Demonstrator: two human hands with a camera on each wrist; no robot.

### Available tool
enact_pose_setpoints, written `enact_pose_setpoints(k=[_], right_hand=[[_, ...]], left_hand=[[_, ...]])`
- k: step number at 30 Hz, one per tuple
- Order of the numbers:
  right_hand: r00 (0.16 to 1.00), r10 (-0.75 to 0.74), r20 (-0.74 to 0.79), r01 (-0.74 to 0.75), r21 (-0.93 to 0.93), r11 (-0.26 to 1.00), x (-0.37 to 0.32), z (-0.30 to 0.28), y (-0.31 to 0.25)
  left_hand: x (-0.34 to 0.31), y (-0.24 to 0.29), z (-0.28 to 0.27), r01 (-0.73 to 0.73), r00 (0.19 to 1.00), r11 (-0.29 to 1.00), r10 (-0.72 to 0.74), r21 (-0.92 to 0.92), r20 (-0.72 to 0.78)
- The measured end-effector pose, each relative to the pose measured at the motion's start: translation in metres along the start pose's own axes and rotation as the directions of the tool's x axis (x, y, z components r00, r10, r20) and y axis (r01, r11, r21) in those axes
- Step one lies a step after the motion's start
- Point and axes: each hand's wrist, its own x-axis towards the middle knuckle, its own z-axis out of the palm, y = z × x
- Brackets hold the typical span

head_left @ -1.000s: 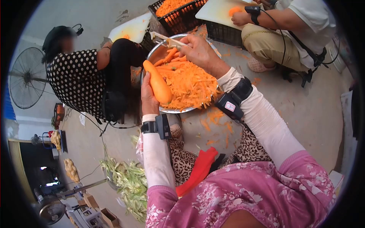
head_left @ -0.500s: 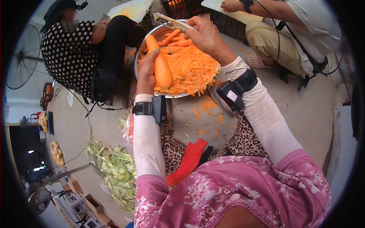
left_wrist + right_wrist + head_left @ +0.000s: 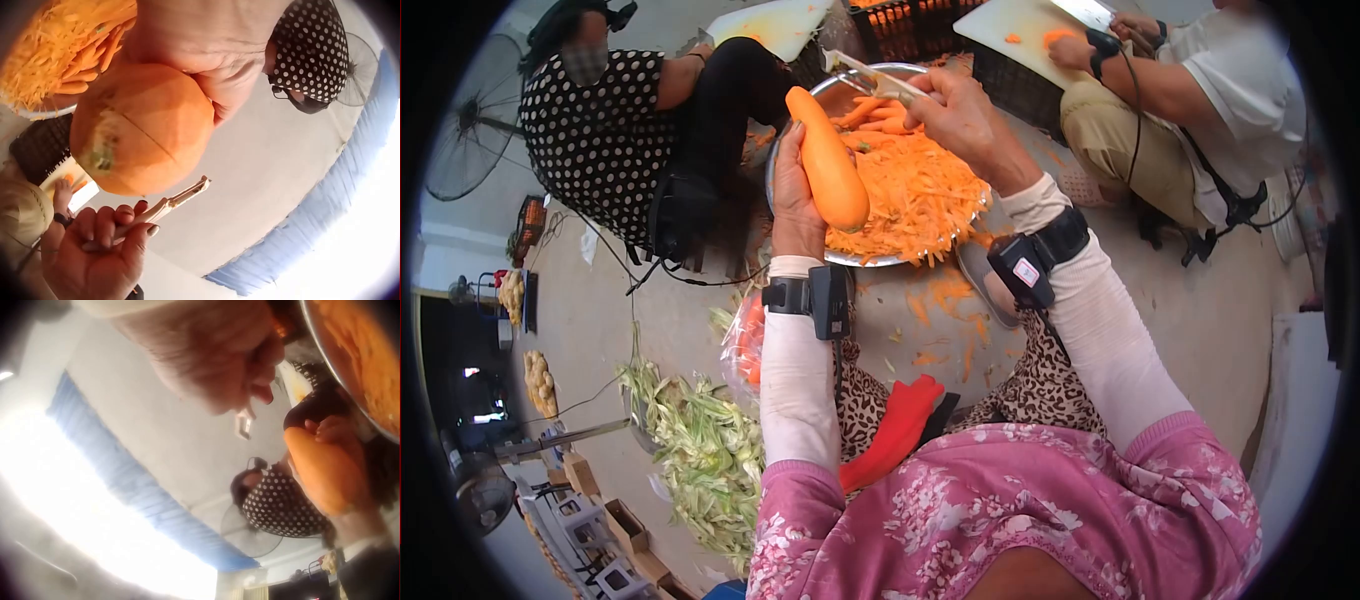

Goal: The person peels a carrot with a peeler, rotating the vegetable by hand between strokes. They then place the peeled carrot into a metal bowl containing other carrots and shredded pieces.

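My left hand point(image 3: 798, 200) grips a thick, smooth orange carrot point(image 3: 830, 165) over the near side of a steel basin point(image 3: 778, 170). In the left wrist view the carrot's blunt end point(image 3: 140, 134) faces the camera, with a green stem scar and a dark line across it. My right hand point(image 3: 970, 120) holds a pale-handled peeler point(image 3: 875, 80) above the basin's far side. The peeler's blade end points left, apart from the carrot. Inside the basin lie a heap of orange peelings point(image 3: 920, 200) and several slim carrots point(image 3: 880, 118).
A person in a polka-dot top point(image 3: 600, 150) sits on the left; another in a white shirt point(image 3: 1240, 110) works with a knife at a cutting board point(image 3: 1000, 25) on the right. Black crates point(image 3: 910, 30) stand behind the basin. Pale green husks point(image 3: 710, 450) and scattered peelings lie on the floor.
The carrot has shifted in my left hand, and its tilt has changed a little. My right hand keeps the peeler above the basin. The head view has swung, then partly back.
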Motion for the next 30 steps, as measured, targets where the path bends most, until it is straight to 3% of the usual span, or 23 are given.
enact_pose_setpoints(k=[2, 3, 5, 6, 9, 11, 13, 14, 15, 17, 18, 21, 23, 25, 27, 30], right_hand=[[0.996, 0.055, 0.074, -0.062, 0.098, 0.993, -0.002, 0.003, 0.000], [0.996, 0.043, 0.084, -0.051, 0.095, 0.994, -0.004, 0.003, -0.005], [0.984, 0.071, 0.164, -0.076, 0.027, 0.997, -0.009, 0.003, -0.017], [0.974, 0.089, 0.207, -0.092, 0.005, 0.996, -0.010, 0.002, -0.020], [0.966, 0.007, 0.258, -0.018, 0.040, 0.999, -0.014, 0.007, -0.018], [0.960, 0.021, 0.280, -0.034, 0.043, 0.998, -0.016, 0.011, -0.023], [0.936, -0.010, 0.351, -0.019, 0.079, 0.997, -0.018, 0.014, -0.026], [0.933, -0.011, 0.360, -0.018, 0.077, 0.997, -0.020, 0.016, -0.026], [0.903, -0.026, 0.428, -0.018, 0.099, 0.995, -0.022, 0.017, -0.027], [0.830, -0.057, 0.555, -0.025, 0.140, 0.990, -0.027, 0.019, -0.028], [0.807, -0.082, 0.585, -0.004, 0.144, 0.990, -0.030, 0.020, -0.027], [0.770, -0.081, 0.633, 0.009, 0.116, 0.993, -0.034, 0.025, -0.024], [0.783, -0.069, 0.618, 0.011, 0.097, 0.995, -0.035, 0.027, -0.025], [0.815, -0.133, 0.564, 0.150, 0.016, 0.989, -0.034, 0.028, -0.024], [0.825, -0.184, 0.534, 0.212, 0.009, 0.977, -0.033, 0.031, -0.019], [0.848, -0.251, 0.466, 0.306, -0.044, 0.951, -0.027, 0.034, -0.007]], left_hand=[[-0.001, 0.004, -0.005, 0.076, 0.984, 0.992, -0.058, -0.105, 0.168], [-0.004, 0.006, -0.005, 0.062, 0.985, 0.992, -0.042, -0.110, 0.169], [-0.009, 0.009, -0.005, 0.220, 0.925, 0.933, -0.107, -0.286, 0.365], [-0.013, 0.011, -0.003, 0.238, 0.919, 0.923, -0.113, -0.303, 0.377], [-0.024, 0.011, 0.004, 0.088, 0.956, 0.965, -0.012, -0.248, 0.293], [-0.023, 0.011, -0.002, 0.077, 0.951, 0.963, 0.007, -0.258, 0.309], [-0.025, 0.013, -0.004, -0.004, 0.973, 0.981, 0.049, -0.195, 0.226], [-0.026, 0.016, -0.007, 0.085, 0.956, 0.954, 0.003, -0.288, 0.293], [-0.025, 0.017, -0.009, 0.078, 0.957, 0.953, 0.010, -0.292, 0.289], [-0.024, 0.018, -0.011, -0.044, 0.955, 0.984, 0.092, -0.171, 0.282], [-0.025, 0.019, -0.014, 0.064, 0.931, 0.972, 0.023, -0.225, 0.364], [-0.025, 0.020, -0.017, 0.047, 0.950, 0.965, 0.037, -0.257, 0.311], [-0.027, 0.022, -0.015, 0.070, 0.960, 0.959, 0.010, -0.276, 0.280], [-0.029, 0.021, -0.016, 0.099, 0.968, 0.951, -0.023, -0.293, 0.251], [-0.027, 0.021, -0.022, 0.032, 0.970, 0.988, 0.006, -0.152, 0.245], [-0.030, 0.020, -0.024, 0.068, 0.964, 0.988, -0.031, -0.136, 0.262]])
